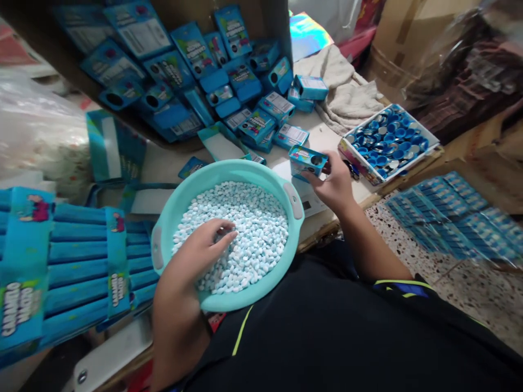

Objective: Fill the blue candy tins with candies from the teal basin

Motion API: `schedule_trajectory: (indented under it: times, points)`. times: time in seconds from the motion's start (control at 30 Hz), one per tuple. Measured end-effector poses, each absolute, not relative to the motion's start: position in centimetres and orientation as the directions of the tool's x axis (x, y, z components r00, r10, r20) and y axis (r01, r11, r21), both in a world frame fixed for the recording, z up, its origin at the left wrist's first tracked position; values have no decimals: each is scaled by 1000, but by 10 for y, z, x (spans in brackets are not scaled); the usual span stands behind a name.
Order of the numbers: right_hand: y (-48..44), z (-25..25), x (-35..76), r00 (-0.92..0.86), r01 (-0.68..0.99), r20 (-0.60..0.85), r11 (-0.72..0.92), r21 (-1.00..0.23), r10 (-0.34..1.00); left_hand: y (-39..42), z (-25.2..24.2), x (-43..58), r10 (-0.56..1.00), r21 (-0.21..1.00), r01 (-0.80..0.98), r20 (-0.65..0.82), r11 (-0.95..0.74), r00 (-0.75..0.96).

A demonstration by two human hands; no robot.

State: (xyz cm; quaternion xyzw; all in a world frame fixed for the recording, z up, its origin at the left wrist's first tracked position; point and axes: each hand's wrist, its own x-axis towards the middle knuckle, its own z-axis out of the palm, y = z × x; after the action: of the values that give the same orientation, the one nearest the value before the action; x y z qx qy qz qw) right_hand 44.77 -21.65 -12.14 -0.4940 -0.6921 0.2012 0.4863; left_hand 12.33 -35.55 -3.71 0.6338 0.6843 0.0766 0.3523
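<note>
My left hand (208, 247) is down among the small pale blue and white candies (261, 239), its fingers curled around some of them and partly hidden. These candies fill a turquoise basin (232, 302) with grey handles, close in front of my body. To the right of the basin, my right hand (337, 182) grips a small blue printed candy box (306, 159) between thumb and fingers. A dark round opening shows on the end of the box facing me. Beneath that box lies a white device with a small display, perhaps a scale (316, 206).
A large carton (281, 22) on its side spills blue boxes (257, 125) onto the table. At right stands a tray (382, 182) of blue caps beside a crumpled cloth (343, 87). Stacked blue packs (77, 261) are at left; wrapped packs (457, 218) sit lower right.
</note>
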Motion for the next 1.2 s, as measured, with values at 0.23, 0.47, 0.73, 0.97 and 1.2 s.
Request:
schedule_trajectory:
  times: [0.23,0.47,0.73,0.97,1.2]
  points:
    - [-224,-136,450,-59,381,438,426,-821,897,-349,-41,119,905,517,829,-425,214,31]
    - [-233,-147,475,154,341,434,364,-867,888,-346,-41,120,895,462,854,-446,240,-10]
    - [-236,-173,491,284,420,436,298,-857,854,-342,-37,122,871,406,871,-490,278,-50]
    - [-229,-171,491,175,424,431,327,-845,885,-342,-32,126,856,394,870,-514,297,-59]
    - [-228,-173,493,218,381,388,288,-879,896,-345,-33,125,856,455,860,-515,230,44]
